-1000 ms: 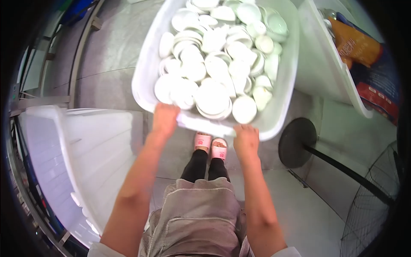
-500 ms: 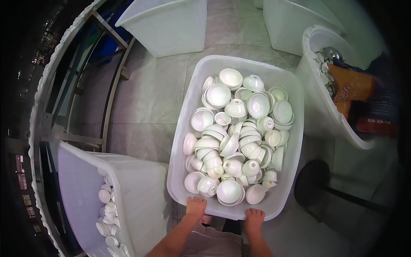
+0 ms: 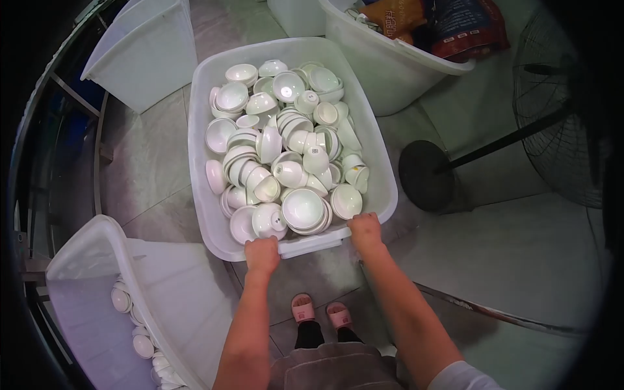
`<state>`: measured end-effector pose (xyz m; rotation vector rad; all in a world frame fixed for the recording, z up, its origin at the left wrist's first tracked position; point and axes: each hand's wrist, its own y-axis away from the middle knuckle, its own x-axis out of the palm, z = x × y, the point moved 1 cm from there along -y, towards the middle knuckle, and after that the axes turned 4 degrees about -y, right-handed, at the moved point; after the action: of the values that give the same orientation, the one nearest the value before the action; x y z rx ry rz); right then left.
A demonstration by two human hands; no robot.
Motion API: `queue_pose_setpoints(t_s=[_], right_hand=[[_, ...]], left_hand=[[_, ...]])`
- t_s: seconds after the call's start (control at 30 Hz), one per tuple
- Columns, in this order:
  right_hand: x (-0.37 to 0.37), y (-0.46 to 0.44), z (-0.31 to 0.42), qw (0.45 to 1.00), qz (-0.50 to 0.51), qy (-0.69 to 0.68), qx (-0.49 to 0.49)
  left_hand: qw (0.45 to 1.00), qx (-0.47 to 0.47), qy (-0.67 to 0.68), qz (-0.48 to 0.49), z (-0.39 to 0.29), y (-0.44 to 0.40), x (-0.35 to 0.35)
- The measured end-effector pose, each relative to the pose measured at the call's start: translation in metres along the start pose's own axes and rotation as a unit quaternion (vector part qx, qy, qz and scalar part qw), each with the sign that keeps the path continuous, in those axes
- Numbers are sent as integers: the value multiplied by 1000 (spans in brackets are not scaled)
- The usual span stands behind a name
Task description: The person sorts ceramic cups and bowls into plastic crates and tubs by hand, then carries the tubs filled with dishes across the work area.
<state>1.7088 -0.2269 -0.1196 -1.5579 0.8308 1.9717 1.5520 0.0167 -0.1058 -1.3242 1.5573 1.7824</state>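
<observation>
A large white bin full of white bowls and cups stands in front of me. On its near rim, at the left part, my left hand is closed with the fingers curled over the edge. Further right on the same rim, near the corner, my right hand grips the edge too. Stacked and tilted bowls lie close behind both hands, inside the bin.
At the lower left stands a white bin with bowls inside. Another white bin is at the upper left. A bin at the upper right holds bags. To the right is a black fan base; metal racks line the left.
The view has shifted and turned. Compared with half a second ago, the full bin appears further left and higher, and the fan and my feet show more. Both hands have stayed on the rim.
</observation>
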Motion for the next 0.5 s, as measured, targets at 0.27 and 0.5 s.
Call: queue_pose_setpoints(t_s=[0.27,0.5], right_hand=[[12,26,5,997,-42,-38,-59],[14,147,14,992,-5,-117,-49]], left_hand=[[986,-14,10,-163,6,26,36],[988,-37,14,-148,-34,117,97]])
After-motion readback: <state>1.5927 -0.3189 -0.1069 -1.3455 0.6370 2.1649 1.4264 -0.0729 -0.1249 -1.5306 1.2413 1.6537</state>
